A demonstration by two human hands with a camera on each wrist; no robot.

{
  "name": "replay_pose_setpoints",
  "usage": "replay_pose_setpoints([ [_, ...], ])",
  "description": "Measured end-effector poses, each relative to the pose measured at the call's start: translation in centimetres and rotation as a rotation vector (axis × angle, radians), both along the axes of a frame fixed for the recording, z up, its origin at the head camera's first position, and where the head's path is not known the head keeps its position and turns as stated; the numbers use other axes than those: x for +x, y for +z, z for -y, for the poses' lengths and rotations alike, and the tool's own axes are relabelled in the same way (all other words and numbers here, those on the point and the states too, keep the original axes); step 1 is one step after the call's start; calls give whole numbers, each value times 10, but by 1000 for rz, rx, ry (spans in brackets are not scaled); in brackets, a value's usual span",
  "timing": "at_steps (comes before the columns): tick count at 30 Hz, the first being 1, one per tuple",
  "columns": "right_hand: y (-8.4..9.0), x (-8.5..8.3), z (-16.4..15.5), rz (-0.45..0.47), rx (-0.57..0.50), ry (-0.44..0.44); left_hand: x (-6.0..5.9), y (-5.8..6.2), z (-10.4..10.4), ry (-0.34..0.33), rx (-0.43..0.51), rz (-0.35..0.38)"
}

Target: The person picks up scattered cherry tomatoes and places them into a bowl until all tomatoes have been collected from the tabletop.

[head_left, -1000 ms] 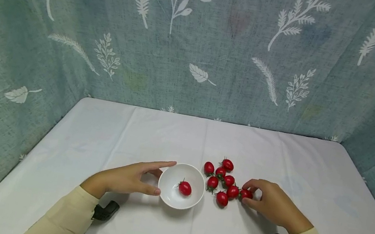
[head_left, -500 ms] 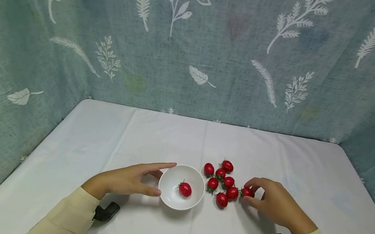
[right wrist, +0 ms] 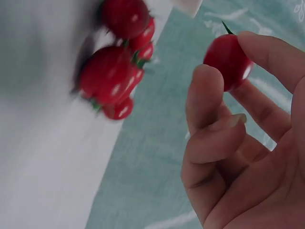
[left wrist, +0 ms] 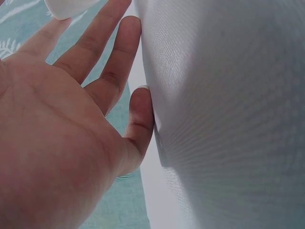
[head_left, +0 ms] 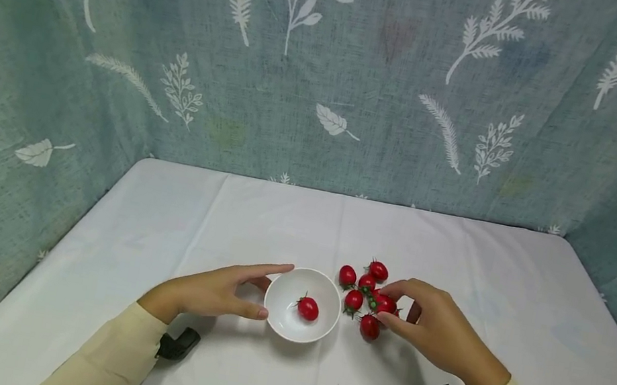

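A white bowl (head_left: 282,319) stands on the table with one cherry tomato (head_left: 308,309) inside. My left hand (head_left: 209,290) is at the bowl's left side, thumb and index finger touching or nearly touching its rim; the left wrist view shows its fingers stretched out, with the bowl's edge (left wrist: 71,7) at the top. Between thumb and fingertips my right hand (head_left: 436,324) pinches a cherry tomato (right wrist: 228,61), lifted above the pile. Several cherry tomatoes (head_left: 353,301) with green stems lie right of the bowl, some partly hidden behind the held one.
A white cloth covers the table (head_left: 230,370). Green-blue curtain fabric (head_left: 326,86) with leaf prints encloses the back and both sides. Dark wrist mounts (head_left: 179,344) sit at the sleeve cuffs.
My right hand has picked the rightmost cherry tomato off the table and carried it left, over the pile towards the bowl. The left hand and the bowl hold their places.
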State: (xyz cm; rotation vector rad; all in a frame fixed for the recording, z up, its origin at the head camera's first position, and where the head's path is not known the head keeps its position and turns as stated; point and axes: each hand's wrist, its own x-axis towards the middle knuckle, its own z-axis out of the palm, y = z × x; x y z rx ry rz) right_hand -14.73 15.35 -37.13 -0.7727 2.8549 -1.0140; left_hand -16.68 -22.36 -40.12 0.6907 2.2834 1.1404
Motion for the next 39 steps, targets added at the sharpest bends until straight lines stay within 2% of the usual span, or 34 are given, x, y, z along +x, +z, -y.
replay_pose_setpoints([
  [9,1,-1,34,-11,-55,73,-1,2,-1,-8,-3,-4],
  [21,-4,-6,75,-70,15,166,-1,2,-1,4,-10,17],
  [29,-9,-8,90,-76,79,135,-1,1,1,18,-6,27],
  [39,-13,-9,96,-80,124,104,0,1,0,3,12,31],
])
